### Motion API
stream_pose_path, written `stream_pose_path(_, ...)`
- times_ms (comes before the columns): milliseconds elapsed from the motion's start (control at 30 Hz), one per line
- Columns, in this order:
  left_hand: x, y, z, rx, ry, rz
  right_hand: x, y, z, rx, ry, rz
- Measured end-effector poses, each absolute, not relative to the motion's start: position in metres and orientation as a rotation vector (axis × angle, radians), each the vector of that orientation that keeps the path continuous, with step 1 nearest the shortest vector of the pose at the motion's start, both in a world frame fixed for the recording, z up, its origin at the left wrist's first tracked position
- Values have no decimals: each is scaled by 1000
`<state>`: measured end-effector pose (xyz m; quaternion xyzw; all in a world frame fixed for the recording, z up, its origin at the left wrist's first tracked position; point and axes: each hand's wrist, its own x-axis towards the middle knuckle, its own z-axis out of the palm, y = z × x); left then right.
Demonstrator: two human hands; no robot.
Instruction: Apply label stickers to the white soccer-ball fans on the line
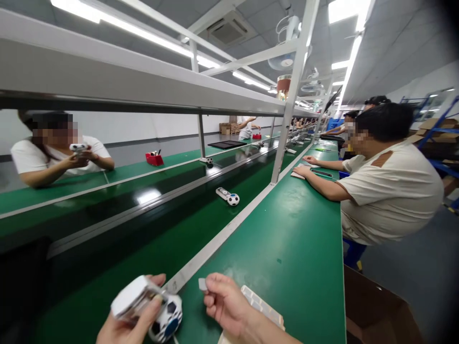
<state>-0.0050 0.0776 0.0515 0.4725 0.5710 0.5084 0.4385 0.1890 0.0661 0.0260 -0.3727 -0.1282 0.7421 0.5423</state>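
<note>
My left hand [131, 317] is wrapped around a white device with a soccer-ball pattern [167, 315] at one end and a blue disc on it. The part of the device farther from the ball looks open, with its inside partly showing. Between thumb and finger, my right hand [227, 301] pinches a small grey sticker [202, 284], a little to the right of the device and apart from it. Under my right wrist lies a sheet of stickers [263, 306] with pale rectangles, partly covered by the forearm.
Another soccer-ball device [229, 196] lies on the green conveyor belt [193, 229]. A white rail [222, 239] and metal post [287, 129] separate belt from bench [287, 239]. Co-workers sit at right and across the belt. A red holder [154, 158] stands opposite; a cardboard box [380, 306] is lower right.
</note>
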Motion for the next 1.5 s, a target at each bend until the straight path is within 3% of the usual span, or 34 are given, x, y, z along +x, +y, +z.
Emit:
stream_pose_path(533,23,13,78,1725,1200,1174,190,28,126,-1095,-1357,1402)
stream_pose_path(1500,34,14,74,1912,1069,1294,186,16,128,-1266,-1541,1199)
